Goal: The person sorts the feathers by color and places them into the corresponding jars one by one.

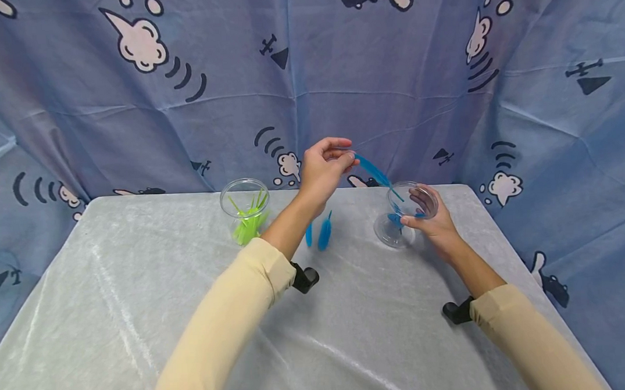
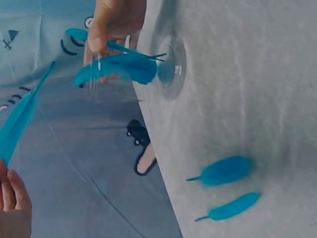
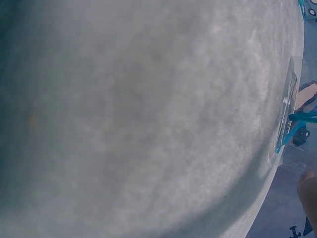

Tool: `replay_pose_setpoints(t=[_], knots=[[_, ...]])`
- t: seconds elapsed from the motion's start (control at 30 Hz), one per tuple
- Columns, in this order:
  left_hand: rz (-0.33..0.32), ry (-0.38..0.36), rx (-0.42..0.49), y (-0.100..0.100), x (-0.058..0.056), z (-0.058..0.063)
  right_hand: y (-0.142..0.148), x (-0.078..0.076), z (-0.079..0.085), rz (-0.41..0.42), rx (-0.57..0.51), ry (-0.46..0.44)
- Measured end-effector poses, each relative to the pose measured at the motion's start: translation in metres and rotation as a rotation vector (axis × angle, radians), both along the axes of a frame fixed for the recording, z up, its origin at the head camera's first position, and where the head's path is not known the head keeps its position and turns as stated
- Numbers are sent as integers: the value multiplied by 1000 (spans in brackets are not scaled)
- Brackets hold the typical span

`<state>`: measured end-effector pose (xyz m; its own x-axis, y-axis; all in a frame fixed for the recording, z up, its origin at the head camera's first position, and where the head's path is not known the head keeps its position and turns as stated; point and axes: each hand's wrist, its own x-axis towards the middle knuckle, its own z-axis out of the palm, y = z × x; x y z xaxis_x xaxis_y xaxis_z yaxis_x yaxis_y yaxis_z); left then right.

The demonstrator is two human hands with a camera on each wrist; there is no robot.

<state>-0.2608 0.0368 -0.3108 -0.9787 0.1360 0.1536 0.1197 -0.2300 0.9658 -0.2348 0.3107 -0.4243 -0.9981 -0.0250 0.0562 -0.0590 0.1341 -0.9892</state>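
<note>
My left hand (image 1: 326,170) pinches a blue feather (image 1: 372,170) at its vane end, the quill slanting down to the mouth of a clear plastic cup (image 1: 394,232). My right hand (image 1: 434,219) grips that cup near its rim, thumb in front and fingers round the far side. In the left wrist view, several blue feathers (image 2: 116,67) are inside the cup, quills towards its base. Two more blue feathers, a wider one (image 1: 324,234) and a narrower one (image 2: 235,206), lie apart on the table. The right wrist view catches only part of the cup (image 3: 286,106) and a thumb (image 3: 308,193).
Left of the loose feathers stands another clear cup (image 1: 245,214), holding bright green slender pieces (image 1: 249,228). A grey cloth covers the table (image 1: 154,295). Behind its far edge hangs a blue patterned curtain (image 1: 246,116), which also runs along the right side.
</note>
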Motion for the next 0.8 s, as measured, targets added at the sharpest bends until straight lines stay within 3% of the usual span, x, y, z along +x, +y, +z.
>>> replay_pose_setpoints(t=[0.23, 0.6, 0.8], knots=[[56, 28, 36, 21, 4, -2, 1, 0, 0, -6, 8, -13], [28, 55, 28, 45, 11, -11, 0, -2, -1, -14, 1, -13], [-17, 20, 17, 50, 14, -19, 0, -1, 0, -14, 6, -20]])
